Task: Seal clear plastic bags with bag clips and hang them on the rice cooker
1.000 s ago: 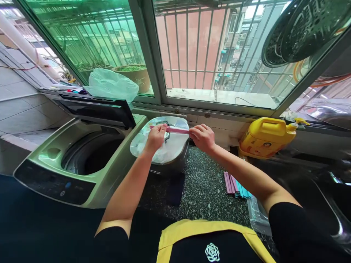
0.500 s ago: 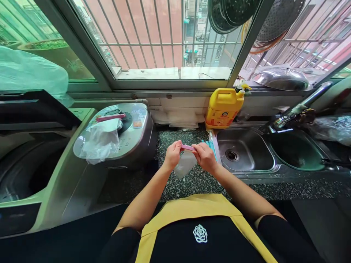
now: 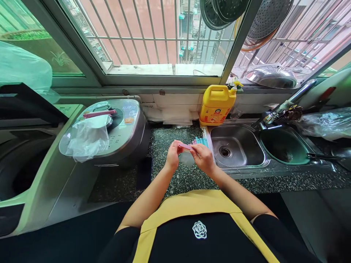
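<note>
Both my hands meet over the speckled countertop point(image 3: 164, 138), holding a pink sealing clip point(image 3: 185, 146) and a clear plastic bag point(image 3: 187, 159) that hangs below it. My left hand point(image 3: 172, 155) pinches the clip's left end. My right hand point(image 3: 203, 157) pinches its right end. Several teal clips point(image 3: 200, 140) lie on the counter just behind my hands. Another pink clip point(image 3: 99, 113) rests on a sealed clear bag point(image 3: 88, 136) on top of the rice cooker point(image 3: 128, 128) to the left.
A steel sink point(image 3: 238, 151) with a green basin point(image 3: 285, 146) and a tap point(image 3: 287, 102) lies to the right. A yellow jug point(image 3: 216, 104) stands by the window. An open washing machine point(image 3: 24, 160) sits at the far left.
My hands left one pink clip and bag on the rice cooker and moved right over the counter. They now hold a second pink clip with a clear bag, raised slightly.
</note>
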{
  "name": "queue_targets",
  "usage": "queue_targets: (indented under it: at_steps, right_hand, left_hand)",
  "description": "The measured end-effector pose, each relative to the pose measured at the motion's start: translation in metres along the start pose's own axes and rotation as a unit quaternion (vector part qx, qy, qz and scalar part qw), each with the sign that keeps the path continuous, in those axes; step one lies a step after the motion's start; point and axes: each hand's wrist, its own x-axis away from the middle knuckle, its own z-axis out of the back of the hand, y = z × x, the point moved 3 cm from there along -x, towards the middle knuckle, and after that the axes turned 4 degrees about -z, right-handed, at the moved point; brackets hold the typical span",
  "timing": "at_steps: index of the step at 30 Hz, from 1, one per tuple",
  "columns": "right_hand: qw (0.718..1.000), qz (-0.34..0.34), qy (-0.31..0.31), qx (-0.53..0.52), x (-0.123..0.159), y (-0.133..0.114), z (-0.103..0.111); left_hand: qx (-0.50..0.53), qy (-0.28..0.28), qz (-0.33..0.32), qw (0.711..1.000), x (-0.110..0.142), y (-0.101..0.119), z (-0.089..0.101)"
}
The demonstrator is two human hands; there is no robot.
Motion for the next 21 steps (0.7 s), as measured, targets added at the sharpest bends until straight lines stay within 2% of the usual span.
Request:
queue_targets:
  at_steps: [4,7,12,15,18,21]
  right_hand:
    - [0.997,-0.049,0.001,-0.064,0.004,-0.002,-0.005]
    - [0.988,-0.100,0.030,-0.111,0.009,-0.003,-0.009]
    - [0.966,-0.165,0.099,-0.174,0.021,-0.001,-0.023]
    - [0.961,-0.179,0.079,-0.195,0.028,0.000,-0.040]
    - [0.954,-0.198,0.038,-0.221,0.037,0.000,-0.059]
    - [0.939,-0.229,0.014,-0.256,0.047,0.002,-0.075]
  left_hand:
    - [-0.023,-0.018,-0.062,0.998,0.006,-0.008,0.000]
    - [-0.030,0.021,-0.070,0.997,0.008,-0.013,0.002]
    - [-0.034,0.087,-0.044,0.995,0.010,-0.021,0.009]
    - [-0.029,0.096,-0.029,0.995,0.016,-0.029,0.015]
    - [-0.074,0.074,0.007,0.995,0.025,-0.043,0.026]
    - [-0.167,0.042,0.064,0.983,0.032,-0.058,0.053]
